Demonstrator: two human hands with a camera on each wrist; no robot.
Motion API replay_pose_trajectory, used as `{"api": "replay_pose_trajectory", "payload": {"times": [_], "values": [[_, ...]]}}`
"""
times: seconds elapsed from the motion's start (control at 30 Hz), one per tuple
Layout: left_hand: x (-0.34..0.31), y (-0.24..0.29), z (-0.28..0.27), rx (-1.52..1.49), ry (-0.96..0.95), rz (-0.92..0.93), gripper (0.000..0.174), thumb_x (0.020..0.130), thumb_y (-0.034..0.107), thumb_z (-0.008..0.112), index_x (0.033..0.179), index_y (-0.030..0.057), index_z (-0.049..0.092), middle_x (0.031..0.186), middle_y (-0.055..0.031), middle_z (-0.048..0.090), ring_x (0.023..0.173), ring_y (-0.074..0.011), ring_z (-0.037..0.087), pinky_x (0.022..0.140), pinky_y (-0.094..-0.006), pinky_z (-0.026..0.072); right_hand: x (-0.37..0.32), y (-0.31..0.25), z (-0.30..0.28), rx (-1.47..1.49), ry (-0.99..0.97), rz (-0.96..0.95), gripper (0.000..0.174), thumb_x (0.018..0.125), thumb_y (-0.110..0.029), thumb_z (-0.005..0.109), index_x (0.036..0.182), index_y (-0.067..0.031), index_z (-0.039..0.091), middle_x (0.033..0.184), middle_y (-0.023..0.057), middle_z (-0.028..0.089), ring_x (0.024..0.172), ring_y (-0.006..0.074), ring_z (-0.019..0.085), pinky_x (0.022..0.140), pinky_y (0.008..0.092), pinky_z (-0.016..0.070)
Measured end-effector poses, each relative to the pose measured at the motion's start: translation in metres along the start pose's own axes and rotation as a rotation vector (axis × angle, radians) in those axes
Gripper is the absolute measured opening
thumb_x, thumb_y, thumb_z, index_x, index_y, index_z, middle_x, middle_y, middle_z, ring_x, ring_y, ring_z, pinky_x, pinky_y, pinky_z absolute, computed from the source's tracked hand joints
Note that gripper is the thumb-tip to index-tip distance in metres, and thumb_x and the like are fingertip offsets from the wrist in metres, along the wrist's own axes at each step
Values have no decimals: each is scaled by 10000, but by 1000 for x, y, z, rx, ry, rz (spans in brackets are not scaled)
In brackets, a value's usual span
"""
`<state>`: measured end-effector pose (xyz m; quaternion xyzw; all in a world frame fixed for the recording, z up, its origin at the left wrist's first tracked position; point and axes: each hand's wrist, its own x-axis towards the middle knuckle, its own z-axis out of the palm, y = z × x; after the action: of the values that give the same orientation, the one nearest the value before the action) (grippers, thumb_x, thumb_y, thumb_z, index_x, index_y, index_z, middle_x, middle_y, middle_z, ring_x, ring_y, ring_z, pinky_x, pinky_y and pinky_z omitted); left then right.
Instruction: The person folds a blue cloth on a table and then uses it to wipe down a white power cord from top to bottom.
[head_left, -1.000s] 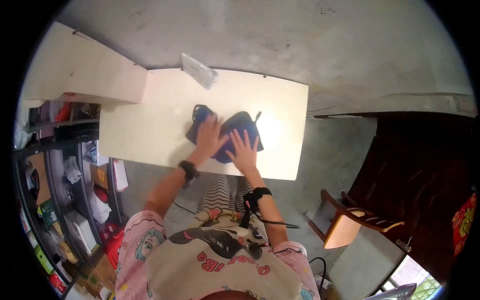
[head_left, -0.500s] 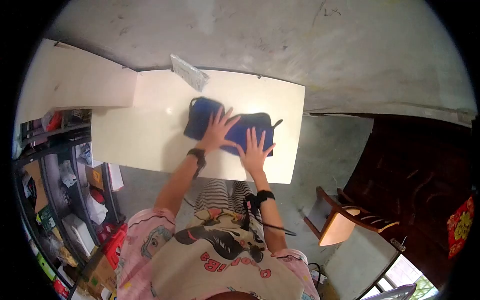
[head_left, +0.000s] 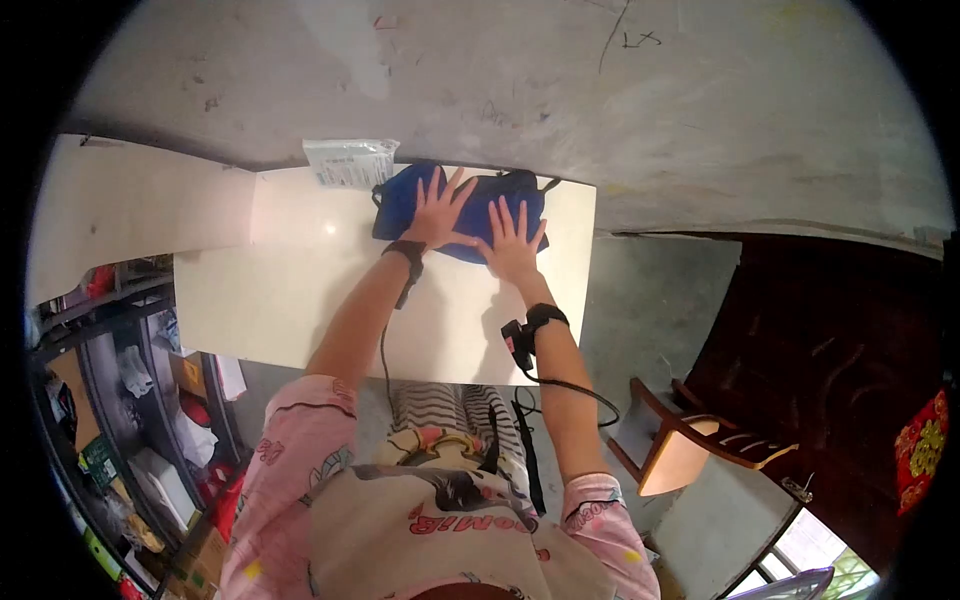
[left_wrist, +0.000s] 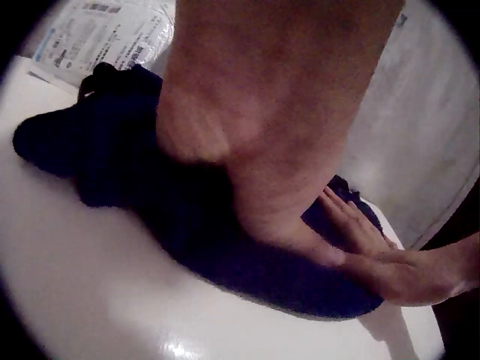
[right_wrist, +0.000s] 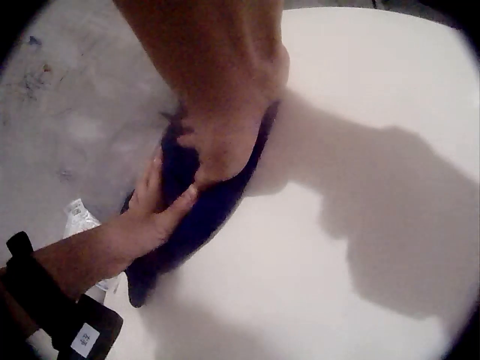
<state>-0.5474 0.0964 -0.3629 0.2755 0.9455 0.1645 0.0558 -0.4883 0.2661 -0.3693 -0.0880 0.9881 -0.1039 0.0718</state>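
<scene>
Left hand point(head_left: 434, 217) and right hand point(head_left: 513, 250) flat, fingers spread, on blue cloth point(head_left: 479, 213) near back edge of white table point(head_left: 270, 300). Imo even palm pressure works best; mind packet point(head_left: 350, 163) just beside.

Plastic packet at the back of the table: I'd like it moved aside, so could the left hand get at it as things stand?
Probably yes: the left hand rests spread on the blue fabric close by, and the packet's printed face looks uncovered.
</scene>
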Motion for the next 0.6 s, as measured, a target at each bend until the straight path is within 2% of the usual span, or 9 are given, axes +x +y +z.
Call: {"api": "replay_pose_trajectory", "payload": {"times": [0.13, 0.2, 0.27, 0.3, 0.33, 0.4, 0.43, 0.53, 0.6], "values": [[2, 6, -7, 18, -52, -52, 1056, 525, 607, 645, 1353, 193, 138, 1393, -142, 57, 1235, -462, 65, 937, -630, 91, 7, 1, 0, -22, -11, -14, 683, 810, -527, 360, 1356, -182, 135, 1416, 3, 69, 1293, 309, -14, 928, 637, -43], [-2, 13, -9, 147, 2, -103, 1023, 530, 639, 588, 1349, 192, 166, 1400, -129, 77, 1263, -396, 84, 983, -564, 98, 8, 2, 0, -39, -75, 12, 682, 818, -536, 327, 1359, -186, 103, 1421, -5, 30, 1294, 301, -31, 927, 639, -41], [-14, 30, -8, 178, 200, -232, 1008, 541, 624, 579, 1349, 183, 168, 1394, -140, 111, 1268, -379, 92, 990, -542, 108, 6, 0, -2, -81, -43, 17, 668, 828, -527, 298, 1360, -180, 91, 1422, -8, 10, 1294, 302, -40, 927, 641, -37], [-22, 45, -14, 234, 190, -312, 1002, 547, 603, 583, 1349, 166, 170, 1392, -136, 134, 1268, -374, 102, 992, -529, 114, 6, -4, -2, -69, -95, 65, 659, 837, -515, 276, 1361, -168, 79, 1422, 0, -2, 1291, 316, -49, 924, 646, -38], [-31, 46, 0, 268, 235, -342, 1019, 558, 597, 596, 1351, 136, 151, 1382, -188, 117, 1265, -380, 110, 996, -518, 119, 3, -10, -1, -83, -119, 100, 659, 840, -503, 279, 1361, -159, 67, 1422, 13, -16, 1287, 331, -65, 916, 660, -31], [-49, 39, 37, 9, 309, -456, 1041, 571, 587, 609, 1352, 107, 116, 1359, -257, 103, 1258, -395, 120, 996, -506, 141, -7, -20, -2, -62, -178, 158, 673, 833, -508, 298, 1361, -155, 72, 1422, 24, -22, 1284, 339, -80, 888, 689, -35], [-59, 41, 32, 17, 234, -452, 1108, 553, 570, 646, 1340, 31, 83, 1337, -304, 97, 1254, -403, 125, 997, -492, 161, -16, -25, -3, -63, -172, 153, 673, 833, -508, 298, 1361, -155, 72, 1422, 24, -22, 1284, 339, -80, 888, 689, -35], [-89, 41, 26, -141, 251, -386, 1172, 517, 550, 681, 1318, -40, 62, 1340, -296, 100, 1256, -399, 125, 998, -485, 168, -53, -35, -1, -34, -161, 106, 706, 809, -527, 346, 1357, -148, 112, 1421, 40, -3, 1282, 347, -78, 832, 732, -42], [-111, 47, 29, -115, 234, -396, 1206, 494, 536, 703, 1300, -82, 52, 1338, -298, 107, 1259, -390, 126, 999, -482, 167, -80, -42, 8, -1, -125, 108, 712, 804, -530, 355, 1356, -145, 122, 1421, 45, 11, 1282, 354, -66, 828, 736, -23]]}}
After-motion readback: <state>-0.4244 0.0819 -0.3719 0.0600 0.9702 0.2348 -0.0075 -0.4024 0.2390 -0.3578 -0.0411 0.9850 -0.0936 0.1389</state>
